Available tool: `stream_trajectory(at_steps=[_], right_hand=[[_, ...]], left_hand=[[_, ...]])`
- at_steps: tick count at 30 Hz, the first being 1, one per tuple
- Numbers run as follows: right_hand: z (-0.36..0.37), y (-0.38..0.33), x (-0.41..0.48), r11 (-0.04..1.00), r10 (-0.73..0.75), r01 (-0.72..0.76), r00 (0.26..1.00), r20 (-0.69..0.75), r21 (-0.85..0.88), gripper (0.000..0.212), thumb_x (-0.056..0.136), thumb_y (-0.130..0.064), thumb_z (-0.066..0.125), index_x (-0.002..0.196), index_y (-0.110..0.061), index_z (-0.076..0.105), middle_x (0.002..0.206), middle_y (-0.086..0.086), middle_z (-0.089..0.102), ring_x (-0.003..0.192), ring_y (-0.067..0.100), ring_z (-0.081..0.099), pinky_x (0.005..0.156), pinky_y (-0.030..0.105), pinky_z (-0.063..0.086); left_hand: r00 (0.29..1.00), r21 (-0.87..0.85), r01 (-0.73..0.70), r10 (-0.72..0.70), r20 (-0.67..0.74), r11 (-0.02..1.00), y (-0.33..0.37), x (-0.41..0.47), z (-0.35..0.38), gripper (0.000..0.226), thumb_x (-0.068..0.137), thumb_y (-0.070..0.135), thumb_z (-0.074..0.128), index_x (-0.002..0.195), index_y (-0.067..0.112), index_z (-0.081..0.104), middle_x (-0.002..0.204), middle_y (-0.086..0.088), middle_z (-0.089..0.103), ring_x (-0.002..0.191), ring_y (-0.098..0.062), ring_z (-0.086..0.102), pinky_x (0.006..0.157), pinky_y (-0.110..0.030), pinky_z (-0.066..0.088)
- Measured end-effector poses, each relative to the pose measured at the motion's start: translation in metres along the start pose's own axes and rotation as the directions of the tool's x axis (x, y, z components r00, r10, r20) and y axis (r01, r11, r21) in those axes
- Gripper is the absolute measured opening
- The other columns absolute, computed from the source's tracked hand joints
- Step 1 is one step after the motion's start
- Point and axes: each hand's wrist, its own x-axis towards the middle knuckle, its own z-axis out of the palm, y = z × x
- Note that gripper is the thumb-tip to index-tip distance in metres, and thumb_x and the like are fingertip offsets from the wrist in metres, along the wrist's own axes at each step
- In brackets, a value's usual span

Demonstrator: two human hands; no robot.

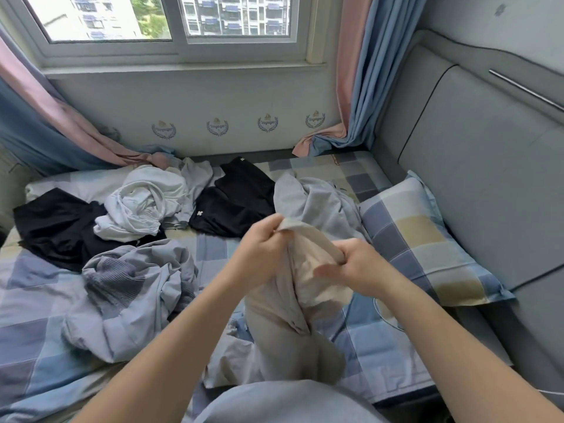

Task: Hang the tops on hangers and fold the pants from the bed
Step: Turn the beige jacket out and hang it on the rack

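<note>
Head camera, over a bed strewn with laundry: a person's left hand (262, 242) pinches the top edge of a beige garment (283, 331), fingers curled round a bunched corner, while the right hand (357, 264) grips the same edge just beside it, its fingers slightly blurred. The garment is held up above the near edge of the bed (213, 248), and its lower part droops in loose folds onto the checked sheet. From this angle it cannot be told whether it is a top or a pair of pants. The cloth looks thin, light and limp: it should slump wherever it is not supported, weigh almost nothing, and neither slip nor tear under a firm pinch. The best hold is probably along a seamed edge such as a waistband or shoulder line, with the hands set wide apart so that it hangs flat. A crumpled grey-blue garment (128, 288) lies by the bed's left edge. Beyond it, toward the far edge under the window (171, 19), lie a black garment (52, 224), a tangled white top (143, 206), a second black piece (238, 206) and a pale grey shirt (314, 196). A checked pillow (427, 239) rests at the right edge against the padded headboard (476, 166). Pink and blue curtains (360, 71) trail onto the far corners. No hangers are in view.
</note>
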Motion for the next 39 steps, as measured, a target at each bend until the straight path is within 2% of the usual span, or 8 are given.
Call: stream_trajectory(at_steps=[6, 15, 19, 23, 27, 32, 36, 39], right_hand=[[0.024, 0.044, -0.002, 0.875, 0.228, -0.219, 0.973, 0.032, 0.432, 0.019, 0.093, -0.02, 0.068, 0.085, -0.003, 0.064, 0.078, 0.007, 0.052, 0.075, 0.021, 0.046, 0.072, 0.038, 0.035], [-0.024, -0.025, -0.002, 0.864, 0.076, 0.079, 0.955, -0.286, 0.496, 0.029, 0.1, -0.026, 0.056, 0.085, -0.004, 0.065, 0.074, 0.013, 0.057, 0.068, 0.024, 0.053, 0.062, 0.034, 0.046], [-0.032, -0.058, 0.001, 0.802, 0.162, 0.088, 0.92, -0.357, 0.59, 0.029, 0.103, -0.026, 0.055, 0.088, -0.006, 0.07, 0.088, 0.014, 0.064, 0.082, 0.024, 0.061, 0.082, 0.047, 0.052], [-0.03, -0.076, -0.003, 0.77, 0.202, 0.078, 0.911, -0.358, 0.634, 0.029, 0.104, -0.029, 0.054, 0.088, -0.016, 0.076, 0.1, 0.018, 0.072, 0.099, 0.031, 0.068, 0.101, 0.054, 0.051], [-0.033, -0.083, -0.007, 0.775, 0.17, 0.119, 0.906, -0.387, 0.621, 0.029, 0.103, -0.028, 0.055, 0.088, -0.021, 0.08, 0.099, 0.012, 0.077, 0.103, 0.031, 0.071, 0.096, 0.048, 0.056], [-0.045, -0.066, -0.003, 0.834, 0.22, 0.078, 0.861, -0.458, 0.546, 0.025, 0.102, -0.025, 0.056, 0.094, -0.02, 0.079, 0.1, 0.009, 0.077, 0.105, 0.028, 0.07, 0.095, 0.044, 0.057], [-0.044, -0.047, -0.007, 0.954, 0.179, -0.042, 0.873, -0.454, 0.295, 0.051, 0.097, -0.027, 0.066, 0.144, -0.02, 0.048, 0.14, -0.01, 0.05, 0.126, 0.007, 0.049, 0.106, 0.026, 0.041], [-0.022, -0.045, -0.021, 0.98, -0.038, 0.133, 0.858, -0.512, 0.151, 0.028, 0.092, -0.021, 0.069, 0.118, -0.024, 0.06, 0.114, -0.016, 0.065, 0.099, -0.002, 0.061, 0.081, 0.012, 0.048]], left_hand=[[0.986, -0.222, -0.014, -0.024, -0.167, 0.975, 0.015, 0.011, -0.021, 0.036, 0.097, 0.028, 0.047, 0.094, -0.008, 0.048, 0.077, -0.006, 0.044, 0.068, -0.021, 0.037, 0.057, -0.032, 0.032], [0.841, -0.056, 0.212, -0.211, -0.499, 0.976, -0.008, 0.012, -0.024, 0.021, 0.098, 0.017, 0.061, 0.118, 0.019, 0.055, 0.116, -0.001, 0.059, 0.104, -0.015, 0.057, 0.086, -0.024, 0.048], [0.967, 0.045, -0.055, 0.064, -0.246, 0.997, -0.002, -0.01, 0.009, 0.019, 0.088, 0.025, 0.075, 0.094, 0.018, 0.06, 0.086, -0.001, 0.064, 0.072, -0.016, 0.063, 0.065, -0.023, 0.052], [0.989, 0.036, 0.091, -0.094, 0.118, 0.995, -0.006, -0.021, 0.038, 0.038, 0.073, 0.048, 0.078, 0.099, 0.025, 0.061, 0.094, 0.009, 0.068, 0.08, -0.012, 0.07, 0.075, -0.035, 0.058], [0.997, 0.108, 0.07, -0.068, -0.021, 0.992, -0.016, -0.018, 0.049, 0.008, 0.085, 0.025, 0.068, 0.087, 0.021, 0.062, 0.08, 0.012, 0.066, 0.072, -0.01, 0.061, 0.068, -0.037, 0.052], [0.996, 0.077, 0.073, -0.068, -0.065, 0.994, -0.011, -0.012, 0.033, 0.032, 0.094, 0.028, 0.052, 0.066, 0.015, 0.043, 0.057, 0.013, 0.038, 0.055, -0.008, 0.033, 0.057, -0.033, 0.027], [0.958, -0.203, 0.195, -0.231, -0.171, 0.959, 0.004, -0.006, 0.014, 0.036, 0.099, 0.031, 0.053, 0.086, 0.001, 0.066, 0.073, -0.006, 0.059, 0.068, -0.019, 0.055, 0.061, -0.038, 0.045], [0.89, -0.453, 0.262, -0.395, -0.229, 0.852, 0.016, 0.0, 0.0, 0.024, 0.104, 0.024, 0.052, 0.093, 0.013, 0.07, 0.079, -0.004, 0.072, 0.075, -0.019, 0.07, 0.062, -0.037, 0.058]])
